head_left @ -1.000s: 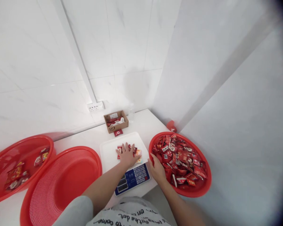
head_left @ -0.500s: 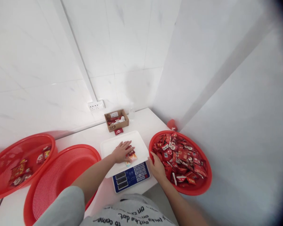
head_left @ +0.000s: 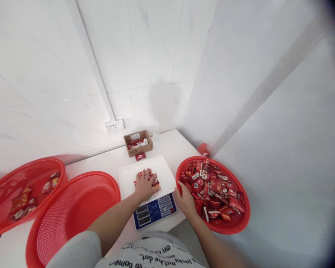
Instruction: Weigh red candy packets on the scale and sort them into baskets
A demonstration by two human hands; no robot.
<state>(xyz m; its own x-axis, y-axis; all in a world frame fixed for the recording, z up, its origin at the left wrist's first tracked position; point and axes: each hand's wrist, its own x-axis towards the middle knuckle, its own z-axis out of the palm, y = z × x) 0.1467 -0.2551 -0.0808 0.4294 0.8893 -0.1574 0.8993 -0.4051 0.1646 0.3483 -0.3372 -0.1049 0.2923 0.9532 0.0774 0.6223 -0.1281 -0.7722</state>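
Note:
My left hand (head_left: pixel 145 187) lies spread over several small red snack packets (head_left: pixel 155 181) on the white tray (head_left: pixel 162 169) of a digital scale. Its palm covers part of them, and a paler orange-white packet edge shows beside the fingers. Below the tray, the scale's blue panel (head_left: pixel 155 210) has dark displays and a keypad. With fingers curled over its near-left rim, my right hand (head_left: pixel 185 200) grips a round red basket (head_left: pixel 241 227). Many red packets (head_left: pixel 216 186) are heaped inside it. My right fingertips are partly hidden by the rim.
At the left stand an empty red mesh basket (head_left: pixel 51 219) and another red basket (head_left: pixel 0 186) with a few packets. A cardboard box (head_left: pixel 139 150) of packets sits by the wall, one red packet (head_left: pixel 140 156) before it. A wall socket (head_left: pixel 114 125) is above the table.
My left hand has shifted left and slightly toward me on the tray, and red packets now show around its fingers. My right hand stays on the basket's rim.

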